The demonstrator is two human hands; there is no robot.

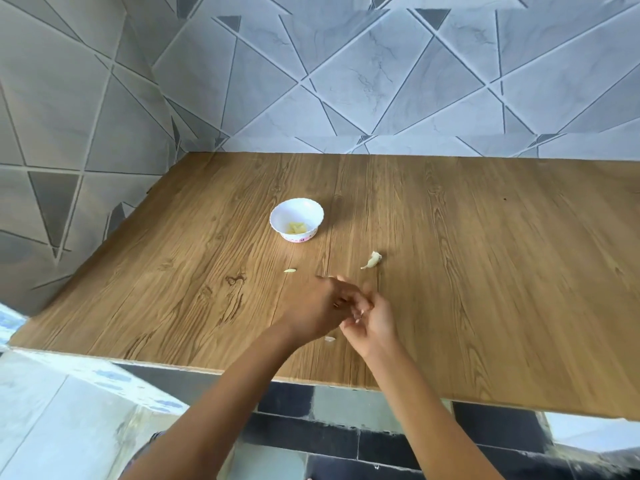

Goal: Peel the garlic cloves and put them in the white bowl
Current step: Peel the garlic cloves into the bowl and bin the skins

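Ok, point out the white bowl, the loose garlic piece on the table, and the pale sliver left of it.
white bowl [296, 208]: head view, bare inner wall.
garlic piece [373, 260]: head view, its thick body.
pale sliver [290, 270]: head view, its middle.

Nothing readable in this one, no words, brand names or numbers anywhere. The closest thing is the pink band [298, 239] round the foot of the white bowl [296, 211] on the table [450, 271], and it's too small and blurry to tell if it's lettering or just a pattern.
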